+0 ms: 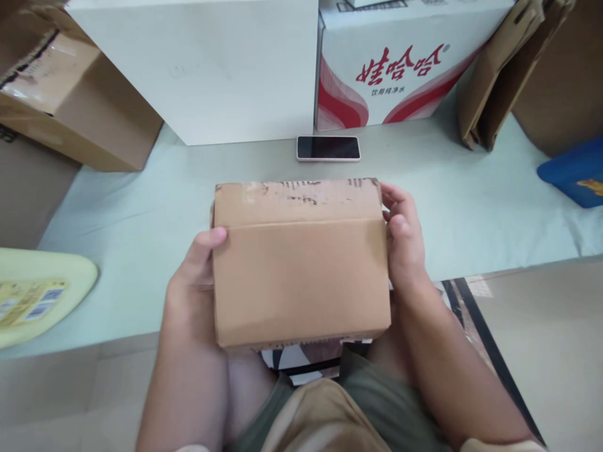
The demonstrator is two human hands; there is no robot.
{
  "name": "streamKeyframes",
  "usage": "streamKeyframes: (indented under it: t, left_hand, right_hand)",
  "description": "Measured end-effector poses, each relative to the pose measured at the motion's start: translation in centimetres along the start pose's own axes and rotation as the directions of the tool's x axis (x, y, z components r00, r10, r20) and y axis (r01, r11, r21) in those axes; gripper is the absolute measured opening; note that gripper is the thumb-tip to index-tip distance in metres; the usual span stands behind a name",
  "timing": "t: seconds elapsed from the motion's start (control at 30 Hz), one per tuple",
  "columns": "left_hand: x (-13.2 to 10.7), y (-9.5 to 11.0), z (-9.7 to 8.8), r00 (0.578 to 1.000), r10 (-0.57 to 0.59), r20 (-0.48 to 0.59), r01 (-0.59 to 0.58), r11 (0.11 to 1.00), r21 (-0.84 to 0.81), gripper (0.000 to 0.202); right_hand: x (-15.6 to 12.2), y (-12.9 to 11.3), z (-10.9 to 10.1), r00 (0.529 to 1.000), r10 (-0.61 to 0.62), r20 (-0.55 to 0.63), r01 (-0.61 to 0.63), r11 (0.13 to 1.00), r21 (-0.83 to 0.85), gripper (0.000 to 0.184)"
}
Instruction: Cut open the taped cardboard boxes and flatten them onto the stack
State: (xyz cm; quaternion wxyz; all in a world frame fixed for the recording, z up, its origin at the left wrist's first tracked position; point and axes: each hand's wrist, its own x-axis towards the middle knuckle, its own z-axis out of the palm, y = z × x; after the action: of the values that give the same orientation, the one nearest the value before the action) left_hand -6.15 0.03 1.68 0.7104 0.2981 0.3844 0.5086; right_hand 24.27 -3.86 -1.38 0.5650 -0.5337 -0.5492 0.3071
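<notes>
A small brown cardboard box point(301, 276) is held in front of me between both hands, over the near edge of the table and my lap. My left hand point(195, 257) grips its left side, with the thumb at the front left edge and the other fingers hidden behind. On the right side, my right hand point(405, 235) is pressed against the box with its fingers curled round the far corner. Torn paper and dark marks show along the box's upper strip. Its underside is hidden.
A phone point(328, 148) lies on the pale green tabletop point(141, 207). Behind it stand a white box point(226, 69) and a red-and-white carton point(391, 69). Cardboard boxes point(103, 107) flank the left, folded cardboard point(504, 75) the right. A yellow-green bottle point(42, 295) and blue container point(577, 172) lie at the sides.
</notes>
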Motion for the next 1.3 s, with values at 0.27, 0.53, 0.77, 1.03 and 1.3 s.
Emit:
streamKeyframes:
  t: [0.27,0.53,0.77,1.03,1.3]
  left_hand:
    - [1.8,1.4,2.7,0.839,0.418,-0.349,-0.415,0.906,0.088,0.025]
    - [2.3,0.5,1.7,0.900,0.294,-0.323,-0.282,0.956,0.084,0.070]
    - [2.6,0.6,1.5,0.879,0.356,-0.318,-0.337,0.934,0.115,0.048]
    - [3.1,-0.2,2.0,0.867,0.431,-0.252,-0.440,0.898,0.020,0.044]
    - [3.0,-4.0,5.0,0.856,0.351,-0.380,-0.398,0.916,-0.050,0.044]
  right_hand:
    - [0.5,0.6,0.2,0.993,0.056,0.103,-0.050,0.997,-0.061,0.038]
    - [0.1,0.1,0.8,0.992,-0.097,0.079,0.122,0.891,-0.438,0.052]
    - [0.4,-0.1,0.8,0.979,-0.157,-0.128,0.101,0.924,-0.368,0.032]
    - [0.0,-1.2,1.7,0.873,-0.474,-0.117,0.379,0.808,-0.450,0.006]
    - [-3.5,0.6,6.1,0.869,-0.415,0.268,0.493,0.768,-0.410,0.027]
